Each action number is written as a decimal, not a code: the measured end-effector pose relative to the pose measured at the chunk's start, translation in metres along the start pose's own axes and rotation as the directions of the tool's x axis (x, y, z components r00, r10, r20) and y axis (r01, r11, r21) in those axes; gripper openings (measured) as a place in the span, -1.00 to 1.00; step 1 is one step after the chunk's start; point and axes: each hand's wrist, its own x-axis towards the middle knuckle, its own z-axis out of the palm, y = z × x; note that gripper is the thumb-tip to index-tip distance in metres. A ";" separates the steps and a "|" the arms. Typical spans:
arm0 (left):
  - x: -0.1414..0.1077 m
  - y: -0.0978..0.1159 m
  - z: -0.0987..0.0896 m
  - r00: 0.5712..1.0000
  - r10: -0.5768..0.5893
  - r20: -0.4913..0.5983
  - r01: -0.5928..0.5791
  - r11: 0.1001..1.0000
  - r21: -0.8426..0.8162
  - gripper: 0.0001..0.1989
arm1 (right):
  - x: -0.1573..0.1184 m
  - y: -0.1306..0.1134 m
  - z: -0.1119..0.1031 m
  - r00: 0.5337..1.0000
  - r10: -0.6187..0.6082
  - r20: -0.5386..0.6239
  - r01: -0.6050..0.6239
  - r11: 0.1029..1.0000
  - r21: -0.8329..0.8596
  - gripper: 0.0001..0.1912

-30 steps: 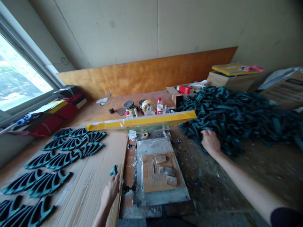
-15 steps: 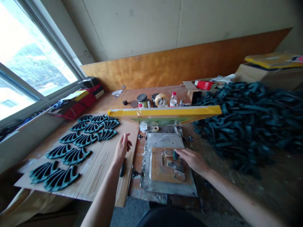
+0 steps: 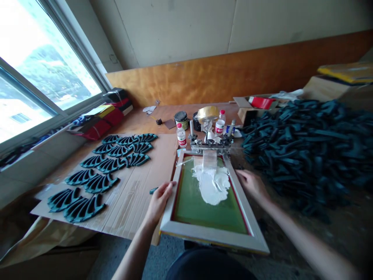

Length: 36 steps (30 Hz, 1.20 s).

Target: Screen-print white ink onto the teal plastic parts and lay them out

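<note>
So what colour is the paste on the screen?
White paste on green mesh, clearest in the head view.

This is a small screen-printing workshop. A hinged screen-printing frame (image 3: 210,236) with white ink across its green mesh is clamped at the far end to a scuffed wooden workbench (image 3: 166,113). Left of the frame, rows of dark green moulded pieces (image 3: 100,183) lie on a cardboard sheet (image 3: 136,206), and to its right rises a large heap of the same pieces (image 3: 305,144), while just beyond it stand an ink tin (image 3: 181,119) and a roll of tape (image 3: 207,113).
</note>
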 end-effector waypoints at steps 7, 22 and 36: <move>0.018 -0.080 0.002 1.000 0.004 -0.011 0.000 0.940 0.342 -0.35 | 0.074 -0.016 -0.039 0.995 0.080 0.065 -0.099 0.565 0.819 -0.64; 0.020 -0.081 0.002 0.997 -0.065 -0.036 0.071 0.977 0.199 -0.35 | 0.002 -0.041 -0.050 0.959 -0.144 -0.245 0.282 0.403 0.871 -0.71; 0.009 0.002 -0.005 0.997 -0.062 0.051 0.065 0.997 -0.051 -0.38 | 0.086 0.033 -0.029 0.943 0.317 0.100 -0.255 0.496 0.830 -0.53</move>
